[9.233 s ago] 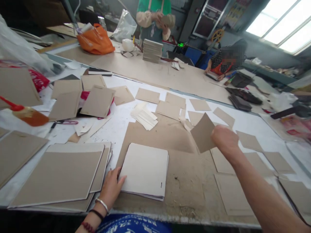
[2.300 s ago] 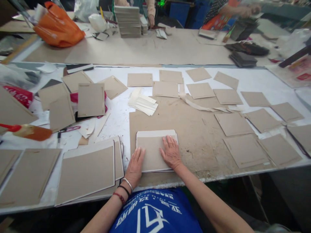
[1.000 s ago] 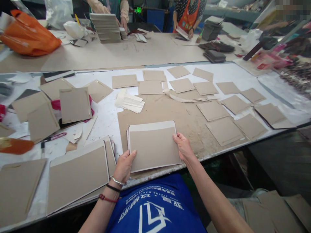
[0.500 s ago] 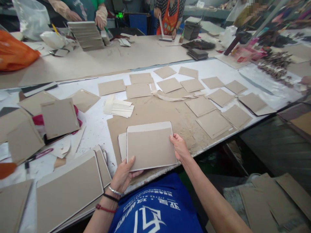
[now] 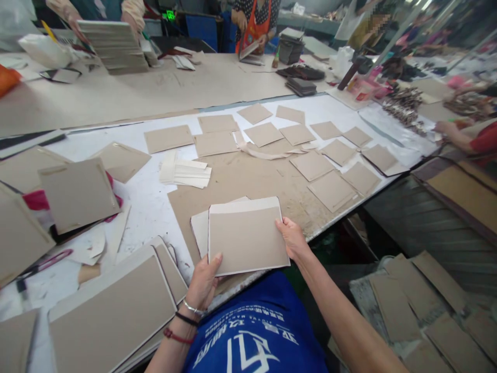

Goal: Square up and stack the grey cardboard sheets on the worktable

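Note:
I hold a grey board sheet with a white paper border [image 5: 246,235] just above the near edge of the table. My left hand [image 5: 204,282] grips its lower left corner, thumb on top. My right hand [image 5: 292,237] grips its right edge. Under it a stack of white sheets [image 5: 199,230] lies on a brown paper mat [image 5: 248,178]. A pile of bigger bordered boards [image 5: 112,308] lies to the left of my left hand.
Several small grey boards [image 5: 332,189] are spread over the white table to the right and at the back. White paper strips [image 5: 186,172] lie mid-table. Other people work at the far table beside a tall board stack [image 5: 112,46]. More boards lie on the floor, lower right [image 5: 423,305].
Both hands have lifted the bordered board off the stack and shifted it slightly right, uncovering the white sheets beneath. The view has swung to the right.

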{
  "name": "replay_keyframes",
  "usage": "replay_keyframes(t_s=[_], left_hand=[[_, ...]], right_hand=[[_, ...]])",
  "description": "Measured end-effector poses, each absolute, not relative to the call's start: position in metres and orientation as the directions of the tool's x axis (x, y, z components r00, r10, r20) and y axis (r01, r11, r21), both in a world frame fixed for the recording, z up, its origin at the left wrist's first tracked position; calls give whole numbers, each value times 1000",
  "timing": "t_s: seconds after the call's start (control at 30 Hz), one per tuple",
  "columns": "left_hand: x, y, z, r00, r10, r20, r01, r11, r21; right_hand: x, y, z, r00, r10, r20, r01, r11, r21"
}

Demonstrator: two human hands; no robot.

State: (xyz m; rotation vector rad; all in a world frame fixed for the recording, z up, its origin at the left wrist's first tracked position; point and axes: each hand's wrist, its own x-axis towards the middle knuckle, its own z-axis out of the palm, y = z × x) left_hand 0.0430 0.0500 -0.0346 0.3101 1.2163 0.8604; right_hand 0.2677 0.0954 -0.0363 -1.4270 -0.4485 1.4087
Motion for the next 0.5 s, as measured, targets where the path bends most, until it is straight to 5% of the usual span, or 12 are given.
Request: replay_keyframes(t_s=[0.5], left_hand=[[87,71,-43,182,678,-712,-314,726,612]], right_hand=[[326,79,-52,197,841,-505,-467,-373,-802]])
